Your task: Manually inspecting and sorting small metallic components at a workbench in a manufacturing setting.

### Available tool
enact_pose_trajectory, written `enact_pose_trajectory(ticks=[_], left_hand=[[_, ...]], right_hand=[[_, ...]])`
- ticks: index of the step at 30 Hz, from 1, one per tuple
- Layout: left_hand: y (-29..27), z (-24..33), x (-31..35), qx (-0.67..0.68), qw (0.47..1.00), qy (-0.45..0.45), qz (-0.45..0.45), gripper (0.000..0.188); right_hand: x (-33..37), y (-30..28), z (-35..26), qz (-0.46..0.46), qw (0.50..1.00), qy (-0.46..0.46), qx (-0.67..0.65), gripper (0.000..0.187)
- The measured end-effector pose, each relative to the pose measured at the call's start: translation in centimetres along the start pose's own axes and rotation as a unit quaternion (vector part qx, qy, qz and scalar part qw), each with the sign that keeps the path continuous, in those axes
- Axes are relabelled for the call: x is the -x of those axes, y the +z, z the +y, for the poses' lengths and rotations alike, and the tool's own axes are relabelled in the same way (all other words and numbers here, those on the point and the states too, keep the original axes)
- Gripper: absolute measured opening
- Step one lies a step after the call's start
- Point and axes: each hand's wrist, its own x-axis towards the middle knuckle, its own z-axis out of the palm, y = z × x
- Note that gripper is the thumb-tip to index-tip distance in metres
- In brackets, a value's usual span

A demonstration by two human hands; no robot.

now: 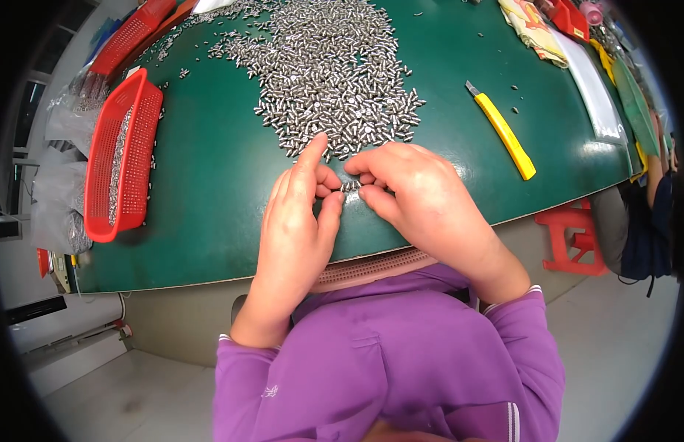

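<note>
A large heap of small, silvery, bullet-shaped metal parts (335,81) spreads over the green table in front of me. At the heap's near edge a short row of the same metal parts (350,186) sits between my fingertips. My left hand (292,214) pinches the row's left end between thumb and curled fingers, its index finger stretched out toward the heap. From the other side my right hand (423,184) closes on the row's right end with thumb and bent fingers. The fingers partly cover the row, so its full length is hidden.
A red perforated basket (92,177) holding metal parts stands at the left, with plastic bags beyond it. To the right lies a yellow utility knife (505,136), blade out. Clear plastic sheeting (594,92) and cloth line the right edge. A red stool (570,239) stands below.
</note>
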Motion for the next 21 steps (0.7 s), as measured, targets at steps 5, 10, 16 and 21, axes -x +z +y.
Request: enact_pose_trajectory(ticks=[5,10,16,21], left_hand=[[0.02,-0.02,-0.12,0.027,1.000,-0.013,0.007,0.069],[0.13,0.25,-0.53,0.056,0.997,-0.046,0.012,0.062],[-0.05,0.36,-0.90,0.029,0.998,-0.062,-0.013,0.061],[-0.25,0.26,-0.51,0.049,0.997,-0.063,-0.022,0.061]], right_hand=[[-0.08,0.14,-0.03,0.008,1.000,-0.003,0.016,0.017],[-0.22,0.43,-0.36,-0.008,0.998,0.012,0.053,0.014],[-0.15,0.74,-0.27,-0.002,0.999,-0.012,0.049,0.009],[-0.05,0.76,-0.28,0.000,1.000,-0.004,0.021,0.011]])
